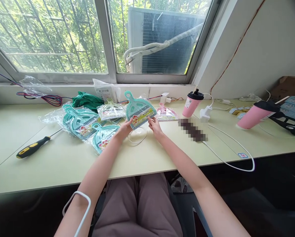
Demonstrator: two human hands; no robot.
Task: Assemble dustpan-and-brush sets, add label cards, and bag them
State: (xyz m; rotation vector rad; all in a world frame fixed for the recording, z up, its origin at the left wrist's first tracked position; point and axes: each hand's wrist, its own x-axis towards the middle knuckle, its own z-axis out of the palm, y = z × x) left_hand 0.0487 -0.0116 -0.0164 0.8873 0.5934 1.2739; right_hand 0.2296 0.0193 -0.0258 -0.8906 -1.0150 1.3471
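Observation:
A mint-green mini dustpan set (pixel 138 107) with a printed card is held up over the table, tilted, handle pointing away from me. My left hand (pixel 125 129) grips its lower left corner, thumb on the front. At the lower right edge, my right hand (pixel 155 126) pinches it between thumb and fingers. Left of my hands lie several similar wrapped sets: a teal dustpan (pixel 82 122) in a pile, another teal dustpan (pixel 105 135) nearer me, and a pale green dustpan (pixel 111 111) behind. A pink dustpan (pixel 166 112) lies just behind on the right.
On the left lie a black-and-yellow screwdriver (pixel 33 148) and a green plastic bag (pixel 88 101). A pink cup (pixel 192 104) stands to the right; a second pink cup (pixel 256 115) leans farther right. A white cable (pixel 232 164) loops past the table's front edge beside a blurred-out object (pixel 193 130).

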